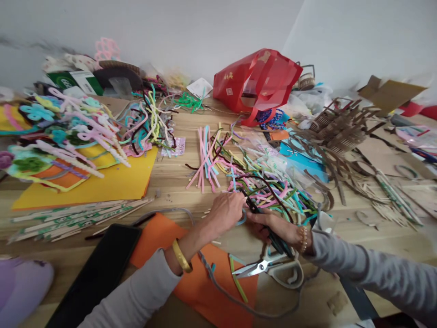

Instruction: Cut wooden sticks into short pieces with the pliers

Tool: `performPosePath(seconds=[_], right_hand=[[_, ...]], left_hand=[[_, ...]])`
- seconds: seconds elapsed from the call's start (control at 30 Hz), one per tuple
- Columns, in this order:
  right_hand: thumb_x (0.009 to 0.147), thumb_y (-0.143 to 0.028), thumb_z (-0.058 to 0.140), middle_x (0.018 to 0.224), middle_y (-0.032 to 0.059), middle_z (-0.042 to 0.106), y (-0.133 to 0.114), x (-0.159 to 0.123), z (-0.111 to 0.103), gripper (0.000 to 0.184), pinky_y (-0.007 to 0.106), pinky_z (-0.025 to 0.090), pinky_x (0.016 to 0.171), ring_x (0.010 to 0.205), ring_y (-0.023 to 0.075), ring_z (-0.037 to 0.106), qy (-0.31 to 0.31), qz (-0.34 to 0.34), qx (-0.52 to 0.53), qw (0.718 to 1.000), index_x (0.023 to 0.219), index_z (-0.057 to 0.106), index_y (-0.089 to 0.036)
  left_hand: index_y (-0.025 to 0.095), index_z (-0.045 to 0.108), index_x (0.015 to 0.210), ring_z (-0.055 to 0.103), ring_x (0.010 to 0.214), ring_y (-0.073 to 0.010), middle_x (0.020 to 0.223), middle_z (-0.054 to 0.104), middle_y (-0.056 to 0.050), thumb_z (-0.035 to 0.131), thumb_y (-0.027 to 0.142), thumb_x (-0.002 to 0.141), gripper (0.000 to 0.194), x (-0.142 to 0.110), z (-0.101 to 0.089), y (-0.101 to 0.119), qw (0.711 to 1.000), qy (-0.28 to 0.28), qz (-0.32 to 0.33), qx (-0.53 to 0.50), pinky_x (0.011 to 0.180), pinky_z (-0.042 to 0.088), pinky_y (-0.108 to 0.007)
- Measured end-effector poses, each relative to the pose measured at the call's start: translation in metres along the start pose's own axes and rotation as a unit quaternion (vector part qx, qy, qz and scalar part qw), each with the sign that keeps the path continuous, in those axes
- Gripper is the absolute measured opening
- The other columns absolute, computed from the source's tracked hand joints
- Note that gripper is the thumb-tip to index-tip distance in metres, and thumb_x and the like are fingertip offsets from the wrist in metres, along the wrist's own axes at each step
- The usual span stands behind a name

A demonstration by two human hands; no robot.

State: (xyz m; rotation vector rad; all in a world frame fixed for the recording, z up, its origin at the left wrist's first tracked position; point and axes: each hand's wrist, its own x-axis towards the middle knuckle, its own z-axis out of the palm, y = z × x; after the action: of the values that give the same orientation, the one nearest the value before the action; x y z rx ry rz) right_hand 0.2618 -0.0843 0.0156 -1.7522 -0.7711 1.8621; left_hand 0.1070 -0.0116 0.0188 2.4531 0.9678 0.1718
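Note:
My left hand [227,210], with a gold bangle at the wrist, is closed in a pinch. A light blue pipe cleaner [243,218] loops out below its fingers. My right hand [278,228] is wrapped round black-handled pliers [252,206], whose jaws meet the left fingertips. What lies between the jaws is hidden. Just beyond both hands spreads a pile of mixed-colour pipe cleaners [273,196], with pink and blue ones [206,159] crossed at its left. Beneath the right hand lie white-handled scissors [261,267], partly over an orange sheet [218,291].
A long grey cord [239,301] curves across the front. At left are a black flat object [99,273], wrapped sticks [78,221], and fuzzy flower crafts [68,136] on yellow sheets [136,182]. A red bag [235,84] stands behind; brown woven baskets [341,127] sit right.

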Motion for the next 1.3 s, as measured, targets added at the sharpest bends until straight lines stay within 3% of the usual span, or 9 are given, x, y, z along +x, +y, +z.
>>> performPosePath(seconds=[0.23,0.43,0.6,0.83,1.1,1.3], right_hand=[[0.077,-0.049,0.067,0.06,-0.0065,0.038,-0.009,0.0,-0.013,0.038,0.018,0.029,0.042,0.045,0.0051,0.034,-0.097,0.09,0.069,0.989,0.071,0.046,-0.018],[0.077,-0.042,0.073,0.067,-0.0045,0.04,-0.003,-0.003,-0.018,0.034,0.021,0.033,0.053,0.057,0.008,0.038,-0.207,0.03,0.163,0.964,0.085,0.053,-0.016],[0.075,-0.04,0.075,0.071,-0.0027,0.039,-0.007,-0.006,-0.012,0.034,0.023,0.03,0.056,0.061,0.0093,0.036,-0.221,-0.019,0.189,0.957,0.09,0.057,-0.015],[0.074,-0.034,0.076,0.072,-0.0007,0.044,-0.012,0.001,-0.008,0.031,0.027,0.032,0.061,0.065,0.0124,0.037,-0.215,-0.127,0.191,0.949,0.091,0.06,-0.014],[0.071,-0.038,0.078,0.07,-0.0011,0.044,-0.008,0.012,-0.007,0.032,0.026,0.031,0.061,0.063,0.0121,0.038,-0.207,-0.115,0.212,0.948,0.087,0.062,-0.014],[0.074,-0.037,0.075,0.07,-0.0013,0.042,-0.007,0.009,-0.011,0.031,0.026,0.032,0.061,0.064,0.0124,0.035,-0.213,-0.135,0.205,0.946,0.091,0.062,-0.015]], left_hand=[[0.017,0.064,0.089,0.064,0.083,-0.0197,0.086,0.07,-0.006,0.034,0.025,0.098,0.032,-0.002,-0.016,-0.015,1.0,0.022,0.012,0.006,0.071,0.042,-0.028],[0.019,0.066,0.086,0.062,0.078,-0.0155,0.08,0.068,-0.001,0.04,0.029,0.097,0.03,-0.022,-0.033,-0.035,0.996,0.052,0.002,-0.073,0.067,0.04,-0.023],[0.018,0.067,0.082,0.06,0.085,-0.0167,0.088,0.065,-0.004,0.047,0.025,0.094,0.025,-0.045,-0.03,-0.044,0.994,0.054,-0.008,-0.092,0.078,0.042,-0.025],[0.017,0.064,0.078,0.058,0.082,-0.0189,0.084,0.06,-0.005,0.042,0.023,0.094,0.028,-0.062,-0.015,-0.045,0.995,0.064,-0.057,-0.057,0.076,0.043,-0.029],[0.019,0.067,0.094,0.058,0.088,-0.0175,0.093,0.058,-0.004,0.045,0.022,0.092,0.023,-0.063,-0.011,-0.049,0.993,0.03,-0.044,-0.105,0.079,0.044,-0.027],[0.02,0.063,0.096,0.058,0.095,-0.0211,0.101,0.058,-0.005,0.053,0.025,0.088,0.014,-0.065,-0.021,-0.045,0.992,0.04,-0.098,-0.074,0.086,0.045,-0.032]])
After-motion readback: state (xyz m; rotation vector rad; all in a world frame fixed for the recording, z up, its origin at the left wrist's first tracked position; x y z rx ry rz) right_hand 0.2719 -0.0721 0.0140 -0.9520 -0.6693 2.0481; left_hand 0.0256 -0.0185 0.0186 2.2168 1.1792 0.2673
